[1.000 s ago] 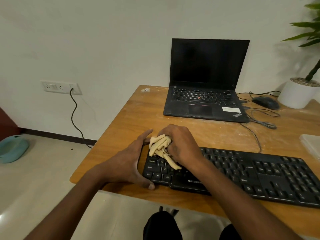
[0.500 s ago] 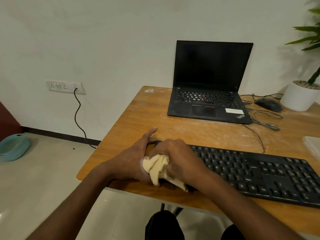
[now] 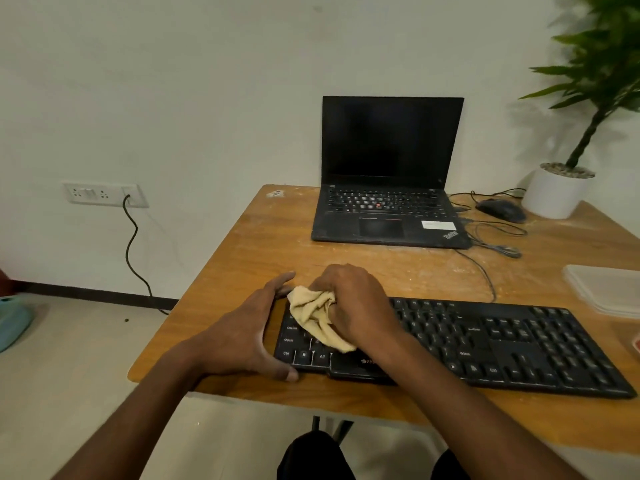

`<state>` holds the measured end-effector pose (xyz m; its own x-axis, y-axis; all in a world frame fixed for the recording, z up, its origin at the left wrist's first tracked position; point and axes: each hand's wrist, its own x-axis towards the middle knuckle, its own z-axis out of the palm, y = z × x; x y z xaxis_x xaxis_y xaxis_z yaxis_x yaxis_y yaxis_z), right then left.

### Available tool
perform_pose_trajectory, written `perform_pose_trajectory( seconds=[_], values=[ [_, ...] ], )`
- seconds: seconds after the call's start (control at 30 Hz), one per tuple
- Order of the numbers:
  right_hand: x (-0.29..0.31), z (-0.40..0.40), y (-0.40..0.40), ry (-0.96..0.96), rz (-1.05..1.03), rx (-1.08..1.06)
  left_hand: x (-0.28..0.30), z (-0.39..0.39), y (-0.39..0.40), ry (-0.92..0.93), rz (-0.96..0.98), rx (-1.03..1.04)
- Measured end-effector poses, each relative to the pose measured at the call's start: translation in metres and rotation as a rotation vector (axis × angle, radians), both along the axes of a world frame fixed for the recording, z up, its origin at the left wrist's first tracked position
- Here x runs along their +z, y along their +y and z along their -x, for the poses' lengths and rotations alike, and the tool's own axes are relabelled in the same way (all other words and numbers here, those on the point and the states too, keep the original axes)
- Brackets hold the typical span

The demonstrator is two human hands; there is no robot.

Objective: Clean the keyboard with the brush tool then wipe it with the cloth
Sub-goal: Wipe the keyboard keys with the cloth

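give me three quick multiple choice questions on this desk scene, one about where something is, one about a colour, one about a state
1. Where is the mouse?
A. right of the laptop, near the plant pot
B. on the keyboard
C. on the floor

2. What colour is the cloth?
A. blue
B. pale yellow
C. black

3. What state is the laptop screen in?
A. closed flat
B. lit with a window
C. open and dark

Answers:
1 A, it sits on the table between laptop and white pot.
2 B, the bunched cloth that the right hand grips on the keyboard is pale yellow.
3 C, the lid stands up and the screen is black.
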<state>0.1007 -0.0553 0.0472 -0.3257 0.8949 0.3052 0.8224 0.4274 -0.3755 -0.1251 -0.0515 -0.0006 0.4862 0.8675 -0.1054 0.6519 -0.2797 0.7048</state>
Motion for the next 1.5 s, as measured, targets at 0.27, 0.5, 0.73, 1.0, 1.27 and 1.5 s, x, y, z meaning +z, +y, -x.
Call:
perform_pose_trajectory(
  seconds=[0.27, 0.5, 0.73, 1.0, 1.27, 1.5],
  values=[
    [0.005, -0.006, -0.026, -0.062, 0.072, 0.197, 0.000, -0.001, 0.002, 0.007, -0.013, -0.015],
    [0.009, -0.003, -0.011, -0.024, 0.066, 0.018, 0.002, -0.001, -0.001, 0.008, -0.009, -0.013],
    [0.010, -0.022, -0.027, 0.054, 0.128, 0.091, 0.000, -0.001, 0.000, -0.015, -0.010, -0.016],
    [0.004, -0.014, -0.035, 0.022, 0.099, 0.082, 0.001, -0.002, -0.002, -0.022, -0.005, -0.012],
    [0.009, -0.038, -0.004, 0.083, 0.051, -0.101, 0.002, -0.004, -0.002, -0.013, -0.004, -0.017],
    [-0.006, -0.033, -0.047, 0.047, 0.113, 0.122, 0.001, -0.003, -0.002, -0.012, -0.013, -0.015]
  ],
)
